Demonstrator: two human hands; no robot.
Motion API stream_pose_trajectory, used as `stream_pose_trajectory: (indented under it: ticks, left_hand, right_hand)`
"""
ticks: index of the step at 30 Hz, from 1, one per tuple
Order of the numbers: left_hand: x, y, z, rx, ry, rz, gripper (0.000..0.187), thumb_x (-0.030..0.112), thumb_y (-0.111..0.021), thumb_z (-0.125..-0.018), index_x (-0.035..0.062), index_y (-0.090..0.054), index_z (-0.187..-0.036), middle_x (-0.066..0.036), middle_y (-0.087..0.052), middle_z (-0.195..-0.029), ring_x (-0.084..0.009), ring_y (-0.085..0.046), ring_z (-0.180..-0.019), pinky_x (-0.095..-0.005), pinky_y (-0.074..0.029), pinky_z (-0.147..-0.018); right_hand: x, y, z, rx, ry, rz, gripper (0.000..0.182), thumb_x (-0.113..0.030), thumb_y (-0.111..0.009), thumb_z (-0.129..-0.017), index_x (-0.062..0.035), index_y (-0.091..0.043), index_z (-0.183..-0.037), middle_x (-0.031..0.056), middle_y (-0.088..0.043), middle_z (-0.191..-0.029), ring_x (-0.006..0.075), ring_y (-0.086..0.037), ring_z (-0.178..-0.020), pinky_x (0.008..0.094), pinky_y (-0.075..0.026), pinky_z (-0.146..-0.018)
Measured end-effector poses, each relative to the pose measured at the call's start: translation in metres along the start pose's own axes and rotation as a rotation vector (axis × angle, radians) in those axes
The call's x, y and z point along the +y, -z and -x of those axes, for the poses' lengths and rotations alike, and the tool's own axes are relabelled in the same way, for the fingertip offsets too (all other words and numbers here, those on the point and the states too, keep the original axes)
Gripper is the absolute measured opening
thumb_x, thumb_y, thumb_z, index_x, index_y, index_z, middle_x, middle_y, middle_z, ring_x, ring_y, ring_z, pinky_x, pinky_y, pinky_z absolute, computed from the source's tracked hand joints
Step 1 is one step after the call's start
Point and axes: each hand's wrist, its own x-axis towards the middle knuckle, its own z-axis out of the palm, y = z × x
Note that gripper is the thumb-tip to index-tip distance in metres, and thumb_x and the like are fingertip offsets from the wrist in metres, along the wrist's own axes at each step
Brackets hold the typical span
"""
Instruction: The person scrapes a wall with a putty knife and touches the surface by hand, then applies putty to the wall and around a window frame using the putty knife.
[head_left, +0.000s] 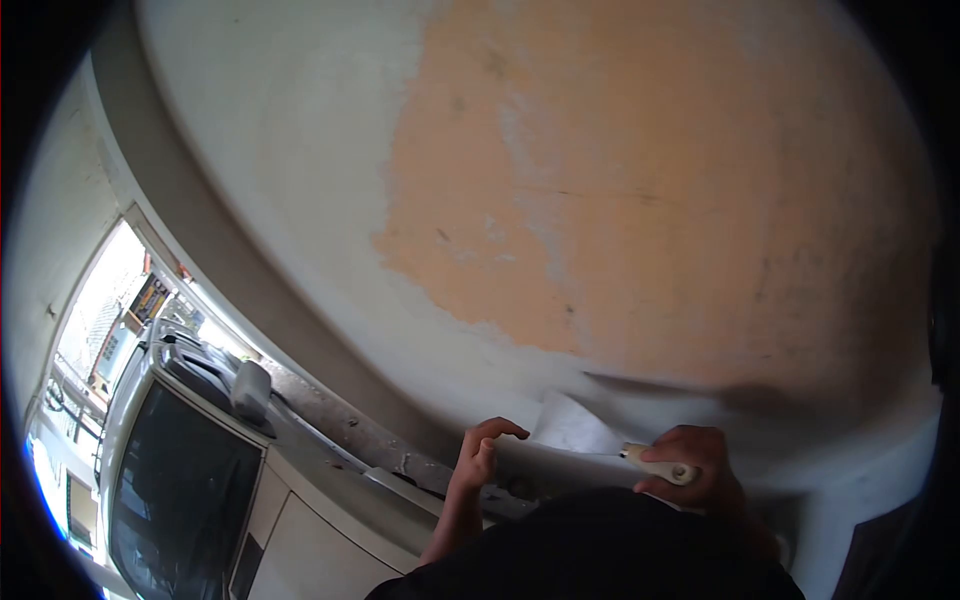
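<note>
Putty knife [655, 465] sits at lower right, right hand [700, 470] fingers wrapped round its pale handle, blade laid against the white-skimmed wall [300, 150] for spreading. Left hand [480, 455], lower centre, fingers curled, holds nothing.

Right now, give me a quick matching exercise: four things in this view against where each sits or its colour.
Things:
1. left hand
2. right hand
3. orange patch
4. vehicle

Place or state:
A. bare colour showing through the pale wall coat
B. lower left, outside the opening
C. fingers curled at the edge of the white sheet
D. wrapped round a cream tool handle

Pairs: 1-C, 2-D, 3-A, 4-B
</note>
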Motion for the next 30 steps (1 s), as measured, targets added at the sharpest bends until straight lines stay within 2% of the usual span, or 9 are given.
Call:
stream_pose_trajectory:
  ticks: [2, 7, 15, 18, 20, 22, 23, 26, 30]
  left_hand:
    - [0.000, -0.025, 0.007, -0.061, -0.069, 0.121, 0.069, 0.061, -0.047, -0.100, -0.0049, -0.067, -0.093, -0.007, -0.067, -0.077, -0.0132, -0.056, -0.072, -0.0293, -0.043, -0.068]
    - [0.025, -0.059, 0.028, -0.113, 0.503, 0.265, 0.043, 0.038, -0.058, -0.102, 0.0016, -0.063, -0.081, 0.003, -0.059, -0.076, -0.0064, -0.050, -0.072, -0.0252, -0.041, -0.066]
    - [0.070, -0.138, -0.007, -0.257, 0.397, 0.249, 0.032, 0.026, -0.060, -0.102, 0.0009, -0.067, -0.083, -0.004, -0.066, -0.078, -0.0115, -0.059, -0.076, -0.0290, -0.046, -0.073]
    - [0.090, -0.188, -0.032, -0.513, 0.162, 0.093, 0.027, 0.024, -0.064, -0.099, -0.0003, -0.068, -0.088, -0.007, -0.065, -0.076, -0.0151, -0.061, -0.077, -0.0303, -0.046, -0.074]
    - [0.101, -0.221, -0.044, -0.686, -0.353, -0.051, 0.029, 0.031, -0.074, -0.089, 0.0032, -0.071, -0.097, -0.011, -0.067, -0.089, -0.0317, -0.064, -0.092, -0.0423, -0.050, -0.084]
    - [0.130, -0.251, -0.062, -0.732, -0.640, -0.240, 0.041, 0.041, -0.080, -0.080, 0.0089, -0.074, -0.105, -0.011, -0.069, -0.108, -0.0354, -0.063, -0.108, -0.0489, -0.047, -0.097]
    - [0.130, -0.256, -0.068, -0.661, -0.790, -0.489, 0.060, 0.058, -0.078, -0.076, 0.0075, -0.075, -0.109, -0.017, -0.065, -0.123, -0.0405, -0.055, -0.124, -0.0564, -0.038, -0.108]
    - [0.123, -0.270, -0.101, -0.229, -1.049, -0.717, 0.075, 0.058, -0.079, -0.076, 0.0172, -0.061, -0.136, -0.027, -0.036, -0.154, -0.0532, -0.022, -0.147, -0.0669, -0.014, -0.117]
    - [0.167, -0.291, -0.165, 0.216, -0.996, -1.196, 0.102, 0.079, -0.038, -0.091, 0.0017, -0.029, -0.156, -0.028, -0.015, -0.163, -0.0415, -0.001, -0.153, -0.0632, 0.009, -0.117]
  right_hand:
    - [-0.003, 0.008, 0.010, -0.068, -0.083, -0.077, 0.038, -0.024, -0.092, -0.069, -0.0099, -0.074, -0.099, 0.0107, -0.071, -0.082, 0.0260, -0.070, -0.070, 0.0334, -0.054, -0.061]
    - [0.006, 0.023, 0.047, -0.025, -0.141, -0.081, 0.040, -0.031, -0.089, -0.074, -0.0111, -0.074, -0.105, 0.0093, -0.072, -0.088, 0.0261, -0.071, -0.076, 0.0337, -0.055, -0.066]
    - [-0.012, 0.084, 0.138, 0.092, -0.434, -0.069, 0.044, -0.034, -0.084, -0.078, -0.0136, -0.072, -0.115, 0.0099, -0.072, -0.092, 0.0283, -0.070, -0.079, 0.0355, -0.055, -0.073]
    - [-0.022, 0.105, 0.183, 0.159, -0.597, 0.154, 0.040, -0.030, -0.083, -0.078, -0.0126, -0.072, -0.113, 0.0115, -0.072, -0.093, 0.0299, -0.070, -0.080, 0.0370, -0.055, -0.074]
    - [-0.031, 0.111, 0.216, 0.242, -0.732, 0.245, 0.034, -0.022, -0.081, -0.077, -0.0099, -0.071, -0.107, 0.0132, -0.071, -0.092, 0.0317, -0.070, -0.081, 0.0390, -0.056, -0.074]
    - [-0.040, 0.111, 0.250, 0.345, -0.805, 0.238, 0.032, -0.019, -0.078, -0.076, -0.0082, -0.071, -0.104, 0.0140, -0.071, -0.092, 0.0325, -0.070, -0.082, 0.0397, -0.056, -0.074]
    - [-0.045, 0.111, 0.264, 0.432, -0.873, 0.238, 0.029, -0.015, -0.076, -0.074, -0.0064, -0.070, -0.101, 0.0149, -0.071, -0.091, 0.0333, -0.070, -0.083, 0.0404, -0.056, -0.074]
    - [-0.072, 0.113, 0.297, 0.547, -0.950, 0.259, 0.028, -0.011, -0.073, -0.072, -0.0033, -0.068, -0.099, 0.0169, -0.070, -0.090, 0.0352, -0.070, -0.083, 0.0410, -0.055, -0.073]
    - [-0.110, 0.086, 0.320, 0.664, -1.004, 0.384, 0.025, -0.009, -0.071, -0.073, -0.0019, -0.066, -0.096, 0.0191, -0.069, -0.088, 0.0371, -0.070, -0.082, 0.0406, -0.055, -0.072]
